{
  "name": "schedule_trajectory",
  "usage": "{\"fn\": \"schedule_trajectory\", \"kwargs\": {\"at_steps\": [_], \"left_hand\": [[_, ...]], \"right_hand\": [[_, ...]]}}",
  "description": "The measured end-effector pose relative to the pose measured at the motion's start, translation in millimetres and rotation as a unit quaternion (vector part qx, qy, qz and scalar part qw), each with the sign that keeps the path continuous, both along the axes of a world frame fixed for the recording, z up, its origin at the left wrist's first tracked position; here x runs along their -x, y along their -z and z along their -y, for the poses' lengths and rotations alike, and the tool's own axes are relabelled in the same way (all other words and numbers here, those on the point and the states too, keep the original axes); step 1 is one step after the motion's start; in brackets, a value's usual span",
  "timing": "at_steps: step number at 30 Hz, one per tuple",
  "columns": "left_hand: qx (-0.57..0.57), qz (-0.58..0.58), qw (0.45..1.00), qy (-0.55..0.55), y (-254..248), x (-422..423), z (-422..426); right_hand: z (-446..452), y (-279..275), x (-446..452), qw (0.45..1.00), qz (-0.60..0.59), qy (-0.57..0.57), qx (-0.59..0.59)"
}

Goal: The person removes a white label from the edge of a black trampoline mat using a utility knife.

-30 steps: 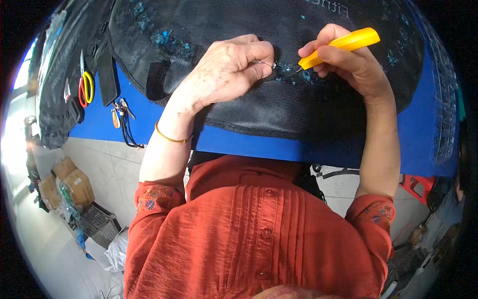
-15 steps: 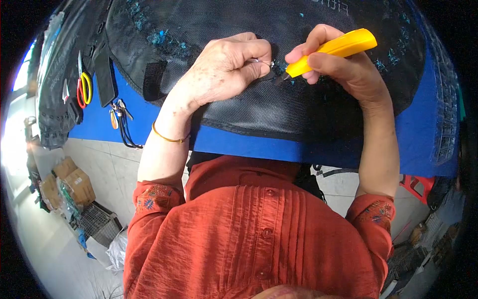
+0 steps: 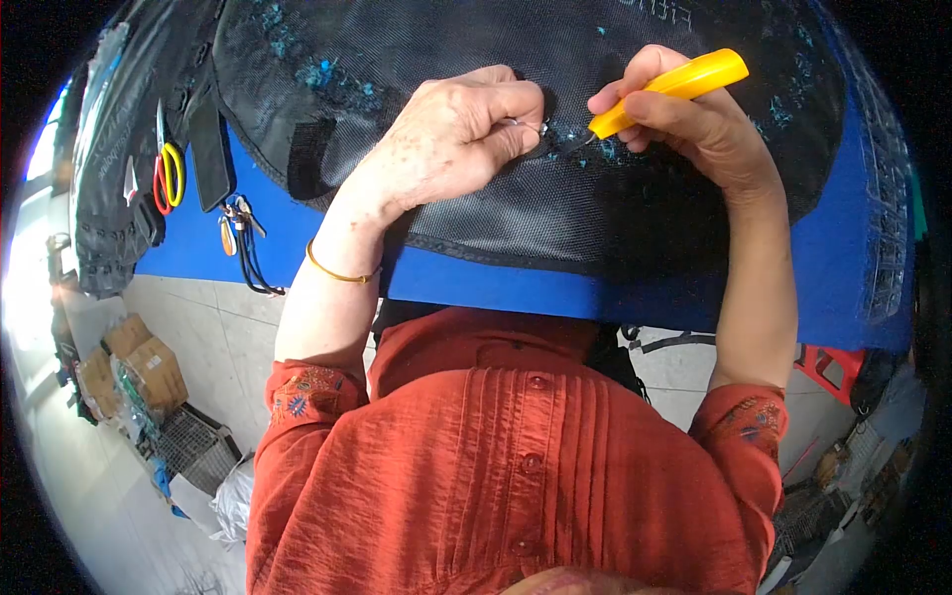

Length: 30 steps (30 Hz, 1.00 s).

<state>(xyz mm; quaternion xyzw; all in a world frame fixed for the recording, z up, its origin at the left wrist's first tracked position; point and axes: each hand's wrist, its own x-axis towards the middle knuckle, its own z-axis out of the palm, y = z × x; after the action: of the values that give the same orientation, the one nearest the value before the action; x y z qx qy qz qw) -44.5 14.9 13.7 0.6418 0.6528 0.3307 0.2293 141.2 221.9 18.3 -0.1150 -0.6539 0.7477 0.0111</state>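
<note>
Black mesh fabric (image 3: pixel 555 218) with pale lettering lies spread under both hands. Teal thread scraps (image 3: pixel 327 77) are scattered over it. My left hand (image 3: pixel 461 134) is closed in a pinch on the fabric, with a small shiny bit showing at the fingertips; what exactly it grips is hidden. To its right, my right hand (image 3: pixel 694 124) holds a yellow-handled tool (image 3: pixel 679 91). The tool's thin dark tip points down and left, close to the fabric and some teal bits, a short gap from my left fingertips.
Scissors (image 3: pixel 169 177) with red and yellow handles, a dark phone-like slab (image 3: pixel 210 159) and keys on a black cord (image 3: pixel 243 238) lie at the left of the blue table (image 3: pixel 476 288). Cardboard boxes (image 3: pixel 149 367) and a wire basket (image 3: pixel 196 441) stand on the floor at lower left.
The yellow tool first moved left toward my left hand, then back right, near where it was a second ago. My left hand keeps its pinch almost in place.
</note>
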Motion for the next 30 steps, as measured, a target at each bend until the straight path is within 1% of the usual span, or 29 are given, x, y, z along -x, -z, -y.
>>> {"fn": "schedule_trajectory", "kwargs": {"at_steps": [3,6,8,11,14,16,20,22,25,30], "left_hand": [[-0.012,-0.017,1.000,-0.006,-0.4,-2.8,2.3],[-0.012,0.002,1.000,-0.006,-3.4,-6.2,3.7],[-0.040,-0.012,0.999,0.023,-4.5,-6.3,2.5],[-0.027,-0.016,0.999,0.015,2.1,-1.6,1.6],[-0.019,-0.017,1.000,0.008,0.1,-1.9,-0.4],[-0.022,-0.018,1.000,0.014,0.5,-0.3,-2.0],[-0.020,-0.009,1.000,0.015,0.1,0.6,-2.5],[-0.026,-0.009,0.999,0.016,1.8,1.4,-3.0],[-0.035,-0.008,0.999,0.018,2.5,1.5,-3.0],[-0.041,0.006,0.999,0.015,1.8,0.6,-2.7]], "right_hand": [[0.3,-1.0,0.9,1.000,0.007,0.001,-0.008],[2.5,-2.8,1.4,1.000,0.016,0.004,-0.012],[2.0,-2.5,1.0,1.000,0.020,0.010,-0.007],[-0.1,0.3,0.9,1.000,0.021,-0.004,-0.009],[-0.4,1.4,0.0,1.000,-0.009,-0.009,-0.007],[-0.5,2.5,-1.2,0.998,-0.051,-0.013,0.018],[0.6,-1.7,-2.0,0.997,-0.057,-0.019,0.048],[4.5,-3.5,-1.3,0.999,-0.045,-0.024,0.009],[9.1,-3.0,-0.1,0.999,-0.045,-0.026,-0.004],[11.0,-2.3,0.3,0.999,-0.037,-0.025,0.008]]}}
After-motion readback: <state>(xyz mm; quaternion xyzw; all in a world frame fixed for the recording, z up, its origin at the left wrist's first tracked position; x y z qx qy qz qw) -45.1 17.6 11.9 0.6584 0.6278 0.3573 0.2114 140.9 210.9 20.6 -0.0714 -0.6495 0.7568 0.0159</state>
